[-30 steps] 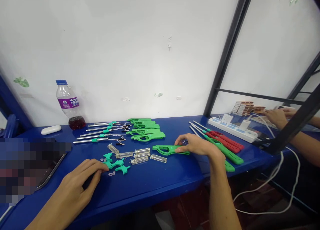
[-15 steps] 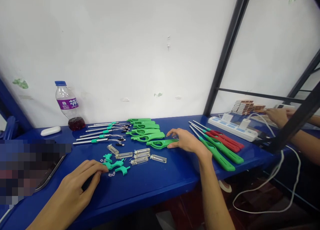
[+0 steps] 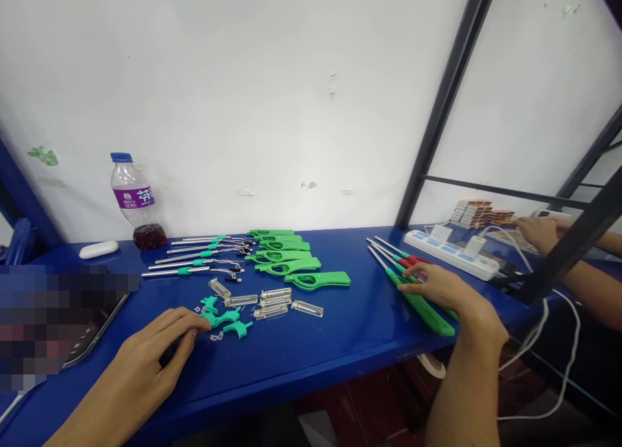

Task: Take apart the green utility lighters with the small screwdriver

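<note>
My left hand (image 3: 154, 351) rests flat on the blue table (image 3: 301, 350), fingers stretched out, its tips beside several teal trigger pieces (image 3: 224, 320). My right hand (image 3: 444, 289) lies over the long green and red lighters (image 3: 422, 302) at the right, fingers spread on them. A row of green lighter handles (image 3: 286, 254) lies in the middle, the nearest one (image 3: 318, 279) apart from both hands. Clear plastic tubes (image 3: 272, 301) lie in front of them. Metal rods with teal collars (image 3: 194, 256) lie to the left.
A bottle with dark liquid (image 3: 134, 203) and a white case (image 3: 98, 249) stand at the back left. A phone (image 3: 92, 333) lies left of my left hand. A white power strip (image 3: 451, 251) and a co-worker's hands (image 3: 537, 230) are at the right, behind a black frame (image 3: 440, 110).
My right hand let go of the green lighter handle, leaving it at the end of the row, and moved right onto the long lighters. My left hand has stayed put.
</note>
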Motion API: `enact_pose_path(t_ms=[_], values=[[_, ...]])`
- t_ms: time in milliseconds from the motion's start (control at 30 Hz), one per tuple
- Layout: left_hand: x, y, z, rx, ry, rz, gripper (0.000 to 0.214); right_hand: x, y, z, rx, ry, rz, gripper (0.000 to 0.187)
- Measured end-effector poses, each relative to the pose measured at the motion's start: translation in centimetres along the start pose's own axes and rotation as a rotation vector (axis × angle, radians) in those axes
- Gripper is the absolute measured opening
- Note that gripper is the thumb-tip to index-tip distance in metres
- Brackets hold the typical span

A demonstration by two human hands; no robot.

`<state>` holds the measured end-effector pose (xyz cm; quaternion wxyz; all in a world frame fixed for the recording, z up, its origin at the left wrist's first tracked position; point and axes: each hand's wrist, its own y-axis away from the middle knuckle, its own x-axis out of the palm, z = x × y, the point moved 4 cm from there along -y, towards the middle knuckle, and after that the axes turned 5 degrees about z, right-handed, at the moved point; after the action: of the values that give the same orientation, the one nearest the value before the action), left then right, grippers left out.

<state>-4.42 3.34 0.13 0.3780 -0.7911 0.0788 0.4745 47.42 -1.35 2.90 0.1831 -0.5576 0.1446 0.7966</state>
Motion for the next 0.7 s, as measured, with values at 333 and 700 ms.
enact_pose_path(t_ms=[333,700], values=[[-0.8,0.1,-1.5,-0.046,-0.045,-0.066,0.029,2.0,-3.1,0.5,0.056,-0.016,0.065,0.049],[-1.0,0.3,-1.8,-0.178,0.014,-0.071,0.036,1.9,-2.3,1.9,0.020,-0.018,0.098,0.033]])
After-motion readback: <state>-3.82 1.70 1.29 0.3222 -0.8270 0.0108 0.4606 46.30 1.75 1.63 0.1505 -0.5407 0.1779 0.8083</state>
